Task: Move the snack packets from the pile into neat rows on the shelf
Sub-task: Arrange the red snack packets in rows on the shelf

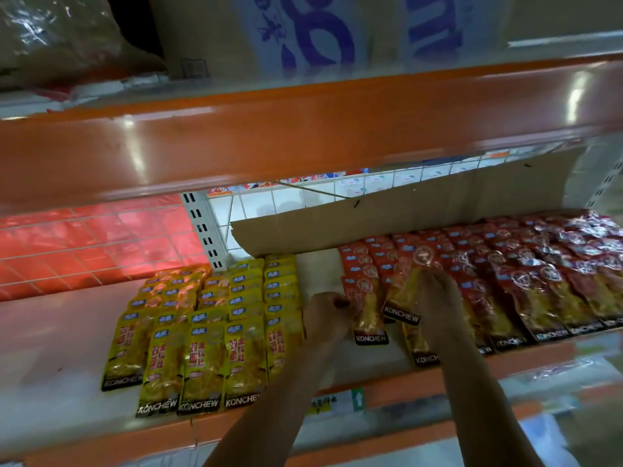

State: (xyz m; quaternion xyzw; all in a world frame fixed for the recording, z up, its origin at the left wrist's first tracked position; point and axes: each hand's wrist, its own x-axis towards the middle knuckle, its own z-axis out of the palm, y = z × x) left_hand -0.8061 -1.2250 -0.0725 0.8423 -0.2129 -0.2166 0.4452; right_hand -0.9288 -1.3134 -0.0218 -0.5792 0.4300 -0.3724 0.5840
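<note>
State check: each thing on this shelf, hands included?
left hand: pinches red packet by its side edge
right hand: grips second red packet, tilted
red rows: overlapped, right side
yellow rows: overlapped, left side
cardboard: propped upright behind red rows

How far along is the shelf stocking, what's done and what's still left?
Done: yellow packets lie in rows on the left, and red rows fill the right side. In hand: the left hand grips a red packet and the right hand holds a second red packet, at the red block's left edge. Left: a bare strip of shelf between the colours. The pile is out of view.
</note>
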